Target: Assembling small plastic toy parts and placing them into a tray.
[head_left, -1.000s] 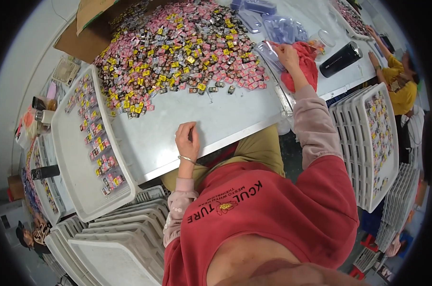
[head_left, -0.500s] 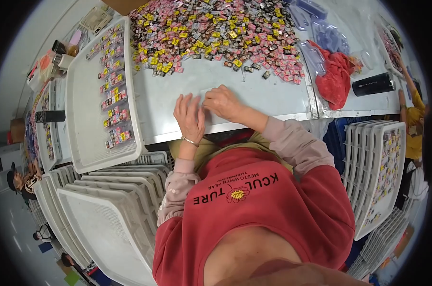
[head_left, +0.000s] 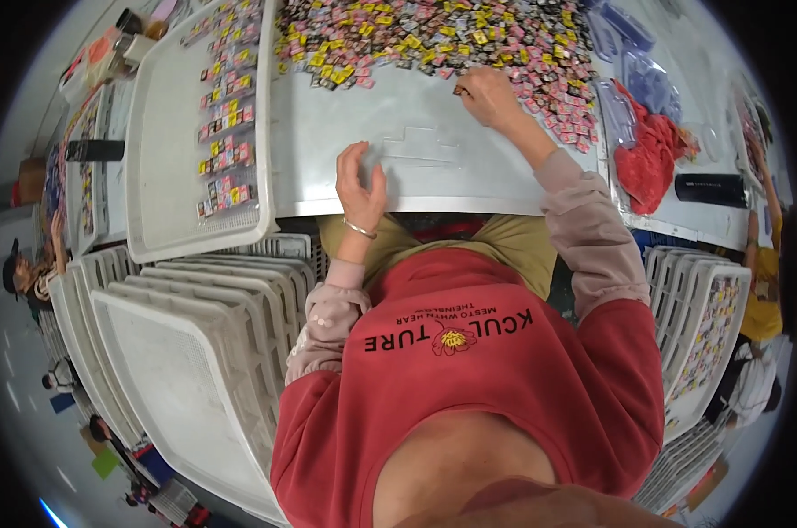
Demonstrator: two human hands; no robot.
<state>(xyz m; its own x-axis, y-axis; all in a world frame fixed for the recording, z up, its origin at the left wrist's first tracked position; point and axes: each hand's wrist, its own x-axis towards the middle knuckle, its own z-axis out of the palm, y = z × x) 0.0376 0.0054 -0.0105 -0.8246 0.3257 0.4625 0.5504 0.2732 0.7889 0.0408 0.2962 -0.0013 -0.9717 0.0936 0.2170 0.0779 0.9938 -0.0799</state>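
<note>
A pile of small printed rectangular pieces (head_left: 416,40), pink, yellow and black, covers the far part of the pale table. My right hand (head_left: 493,97) reaches to its near edge, thumb and fingers pinched on a small dark piece (head_left: 460,89). Close to me on the tabletop lies a flat, clear plastic holder (head_left: 420,151) with a stepped outline, hard to see against the surface. My left hand (head_left: 360,183) rests just left of this holder, fingers apart and holding nothing.
At my left, a white mesh tray (head_left: 165,176) carries rows of filled clear holders (head_left: 227,192). Stacked white trays (head_left: 169,370) stand below it. On the right are a red cloth (head_left: 645,167), a black bottle (head_left: 711,188) and more trays (head_left: 702,343). Other people work at both sides.
My right hand has moved away from the left, out to the pile, and pinches a piece there. The clear holder now shows on the table. My left hand has opened beside it.
</note>
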